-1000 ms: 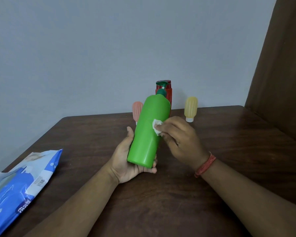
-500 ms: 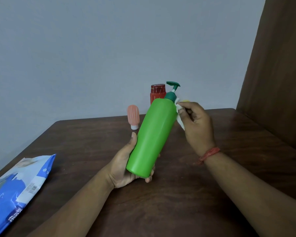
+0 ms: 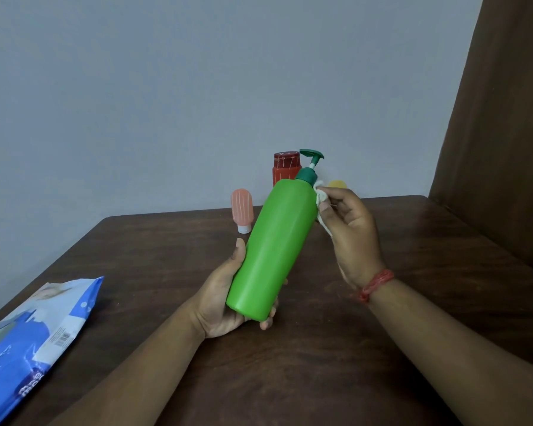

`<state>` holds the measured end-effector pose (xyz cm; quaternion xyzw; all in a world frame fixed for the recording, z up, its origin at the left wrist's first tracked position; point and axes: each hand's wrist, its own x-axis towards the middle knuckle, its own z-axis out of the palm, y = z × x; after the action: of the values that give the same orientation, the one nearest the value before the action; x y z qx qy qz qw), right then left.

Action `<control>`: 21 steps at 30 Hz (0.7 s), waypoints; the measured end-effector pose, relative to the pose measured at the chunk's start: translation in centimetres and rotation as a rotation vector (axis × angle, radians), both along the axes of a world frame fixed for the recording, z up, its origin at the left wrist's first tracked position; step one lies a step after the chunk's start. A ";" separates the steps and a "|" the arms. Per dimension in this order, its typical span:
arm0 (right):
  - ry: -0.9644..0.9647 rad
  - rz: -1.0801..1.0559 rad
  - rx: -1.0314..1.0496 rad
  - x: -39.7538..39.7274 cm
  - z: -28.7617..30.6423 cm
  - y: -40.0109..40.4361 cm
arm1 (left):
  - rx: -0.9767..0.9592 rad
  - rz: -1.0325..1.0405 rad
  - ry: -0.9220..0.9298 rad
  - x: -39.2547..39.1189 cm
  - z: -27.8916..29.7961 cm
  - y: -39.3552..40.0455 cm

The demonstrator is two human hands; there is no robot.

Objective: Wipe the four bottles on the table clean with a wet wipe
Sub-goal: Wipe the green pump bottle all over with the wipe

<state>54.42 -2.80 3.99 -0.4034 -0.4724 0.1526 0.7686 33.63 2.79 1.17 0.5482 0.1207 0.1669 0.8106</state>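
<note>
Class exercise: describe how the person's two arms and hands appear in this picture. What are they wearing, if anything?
Both forearms are bare, with no sleeves in view. The right hand has a red thread band wound round its wrist. The left hand wears nothing visible: no band, watch, ring or glove. Neither hand is gloved.

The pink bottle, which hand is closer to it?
Left. The left hand grips the green bottle just below the pink bottle; the right hand is across the green bottle.

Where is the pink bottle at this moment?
In the head view the pink bottle stands on its cap near the table's far edge, left of the green bottle and the red bottle.
</note>
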 end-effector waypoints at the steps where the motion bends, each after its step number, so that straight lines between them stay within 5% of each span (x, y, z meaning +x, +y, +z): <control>1: -0.005 -0.008 -0.005 0.0 -0.2 -0.1 | 0.000 0.002 0.002 0.0 0.0 0.0; 10: 0.036 0.090 -0.005 0.1 0.3 0.0 | -0.003 0.006 0.006 0.2 0.1 0.1; 21: 0.039 -0.128 0.022 -0.1 1.6 -0.3 | 0.031 0.009 0.044 0.4 0.4 -0.2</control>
<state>54.36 -3.13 5.58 -0.4213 -0.4321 0.1057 0.7903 33.99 2.64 1.57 0.5636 0.1383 0.1603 0.7985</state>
